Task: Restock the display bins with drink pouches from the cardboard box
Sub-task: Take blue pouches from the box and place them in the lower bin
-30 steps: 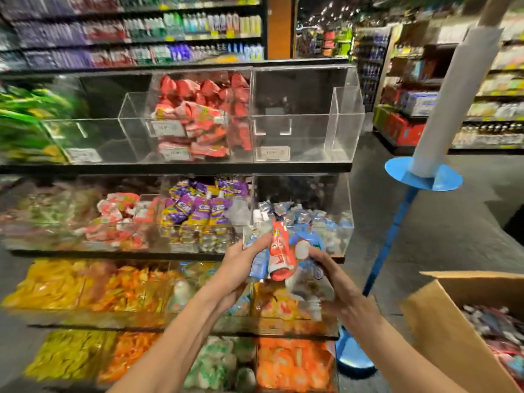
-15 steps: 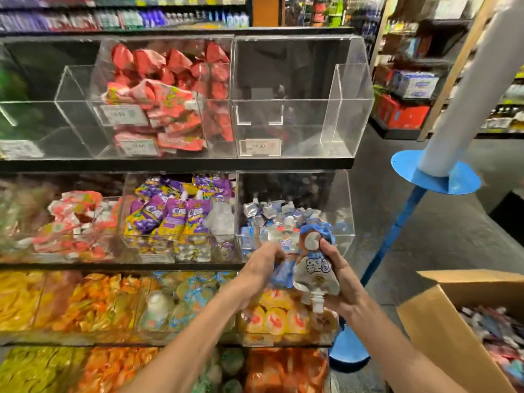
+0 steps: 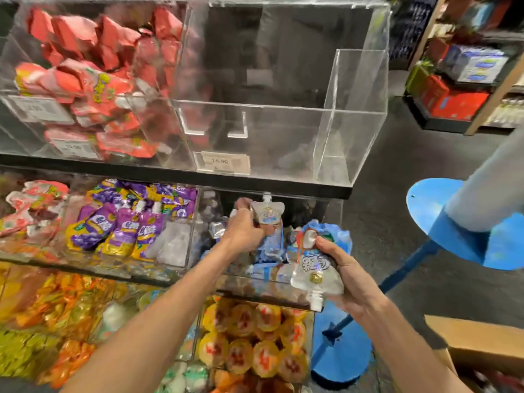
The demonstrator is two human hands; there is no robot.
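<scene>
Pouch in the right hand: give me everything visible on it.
The pouch is a soft, glossy drink pouch, mostly white and silvery with a blue cartoon-style print and a small gold mark on its face. It is held upside down: the white screw cap points down toward the person. The right hand grips it from the right side, thumb across the top edge, fingers wrapped behind. It sits at the front edge of the bin of blue and white pouches, over other pouches bunched in the same hand.

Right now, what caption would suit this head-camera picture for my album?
Left hand sets a white pouch into the second-shelf bin while right hand holds another pouch.
</scene>
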